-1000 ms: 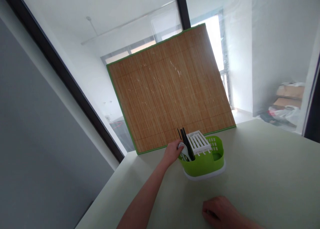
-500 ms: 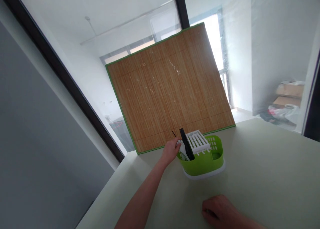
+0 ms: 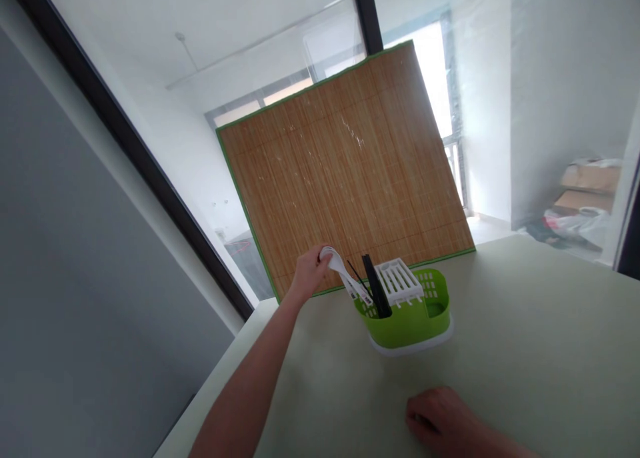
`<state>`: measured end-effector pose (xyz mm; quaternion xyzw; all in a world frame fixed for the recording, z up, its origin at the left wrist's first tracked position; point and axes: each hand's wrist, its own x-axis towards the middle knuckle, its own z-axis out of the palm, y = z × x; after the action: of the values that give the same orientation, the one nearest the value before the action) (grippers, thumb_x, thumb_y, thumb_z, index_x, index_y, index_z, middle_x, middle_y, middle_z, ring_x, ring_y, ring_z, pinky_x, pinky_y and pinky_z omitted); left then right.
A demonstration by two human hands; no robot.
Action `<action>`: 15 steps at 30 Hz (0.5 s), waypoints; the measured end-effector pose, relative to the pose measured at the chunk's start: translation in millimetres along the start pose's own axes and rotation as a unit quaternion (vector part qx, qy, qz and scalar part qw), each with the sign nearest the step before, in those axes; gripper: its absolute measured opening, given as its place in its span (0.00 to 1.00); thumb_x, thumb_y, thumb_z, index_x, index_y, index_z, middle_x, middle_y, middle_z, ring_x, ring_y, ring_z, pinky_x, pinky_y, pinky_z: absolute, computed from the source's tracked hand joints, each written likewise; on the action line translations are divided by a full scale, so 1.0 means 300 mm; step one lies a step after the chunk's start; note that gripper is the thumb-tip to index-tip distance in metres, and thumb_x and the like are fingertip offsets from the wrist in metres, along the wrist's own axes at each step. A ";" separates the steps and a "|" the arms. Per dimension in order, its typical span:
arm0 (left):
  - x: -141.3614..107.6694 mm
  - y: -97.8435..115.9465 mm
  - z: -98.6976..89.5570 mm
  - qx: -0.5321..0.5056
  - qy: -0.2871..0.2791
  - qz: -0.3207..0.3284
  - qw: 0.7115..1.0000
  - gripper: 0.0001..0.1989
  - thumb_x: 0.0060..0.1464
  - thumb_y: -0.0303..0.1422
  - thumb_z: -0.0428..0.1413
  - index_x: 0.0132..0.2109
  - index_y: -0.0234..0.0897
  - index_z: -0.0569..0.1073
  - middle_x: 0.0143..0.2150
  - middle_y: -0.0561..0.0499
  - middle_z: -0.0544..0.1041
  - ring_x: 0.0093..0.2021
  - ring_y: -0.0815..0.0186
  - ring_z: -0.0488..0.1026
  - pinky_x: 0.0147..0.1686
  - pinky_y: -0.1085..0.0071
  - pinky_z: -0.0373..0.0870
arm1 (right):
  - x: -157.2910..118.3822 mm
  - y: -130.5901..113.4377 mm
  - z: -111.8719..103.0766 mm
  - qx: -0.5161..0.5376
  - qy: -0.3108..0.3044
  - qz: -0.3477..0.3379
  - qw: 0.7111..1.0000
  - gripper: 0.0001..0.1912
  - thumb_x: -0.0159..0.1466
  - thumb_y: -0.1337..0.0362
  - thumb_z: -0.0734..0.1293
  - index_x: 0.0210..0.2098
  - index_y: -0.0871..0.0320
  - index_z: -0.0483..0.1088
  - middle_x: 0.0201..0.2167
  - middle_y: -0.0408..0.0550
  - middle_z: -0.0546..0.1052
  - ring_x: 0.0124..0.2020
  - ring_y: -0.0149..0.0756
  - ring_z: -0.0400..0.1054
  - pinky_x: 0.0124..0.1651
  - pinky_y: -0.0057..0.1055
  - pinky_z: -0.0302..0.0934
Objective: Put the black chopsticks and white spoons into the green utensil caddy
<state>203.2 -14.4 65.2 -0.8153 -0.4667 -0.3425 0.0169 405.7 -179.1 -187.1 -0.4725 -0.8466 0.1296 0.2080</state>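
My left hand [image 3: 309, 271] pinches the rounded ends of a few stacked white spoons [image 3: 345, 275], above and to the left of a green cutlery holder [image 3: 413, 328]. Their handles slant down to the right, with the tips over the holder's left end. Black chopsticks [image 3: 376, 288] and a thin dark stick [image 3: 359, 277] lean inside that left part. Across the holder's middle sits a white slotted rack [image 3: 399, 281], with small hooks on its front. Closer to me, my right hand [image 3: 440, 415] rests on the table, its fingers curled and nothing seen in them.
The holder stands on a white base on a pale table [image 3: 530, 338]. Behind it, a bamboo mat [image 3: 345, 171] with green edging leans against glass. A dark window frame [image 3: 140, 158] runs along the left. Boxes and bags [image 3: 583, 198] lie beyond the glass.
My left hand has moved up and left, drawing the white spoons out of the holder's left end so that their handles show. My right hand has stayed about where it was.
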 end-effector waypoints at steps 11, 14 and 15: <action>-0.170 -0.248 -0.292 0.264 -0.405 -0.098 0.870 0.12 0.52 0.25 0.46 0.41 0.32 0.72 0.36 0.45 0.76 0.24 0.67 0.73 0.19 0.77 0.64 | -0.011 -0.005 -0.020 0.024 -0.012 0.000 1.000 0.12 0.63 0.65 0.57 0.26 0.56 0.68 0.24 0.43 0.75 0.26 0.32 0.66 0.30 0.27 0.47; -0.319 -0.335 -0.248 0.304 -0.479 -0.145 0.810 0.12 0.51 0.23 0.50 0.43 0.26 0.72 0.36 0.40 0.76 0.24 0.65 0.73 0.19 0.75 0.66 | -0.012 -0.006 -0.023 0.028 -0.017 -0.001 0.999 0.12 0.63 0.65 0.57 0.26 0.56 0.68 0.25 0.44 0.75 0.26 0.32 0.67 0.30 0.27 0.48; -0.362 -0.358 -0.234 0.305 -0.488 -0.153 0.804 0.11 0.52 0.24 0.51 0.43 0.25 0.72 0.36 0.39 0.76 0.24 0.65 0.73 0.19 0.74 0.67 | -0.013 -0.008 -0.025 0.030 -0.020 0.000 0.999 0.12 0.63 0.65 0.57 0.26 0.56 0.68 0.25 0.44 0.75 0.26 0.33 0.67 0.30 0.27 0.49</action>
<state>46.4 -59.7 25.2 -0.7458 -0.6122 0.2621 -0.0182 409.3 -183.4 -180.2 -0.4630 -0.8466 0.1641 0.2048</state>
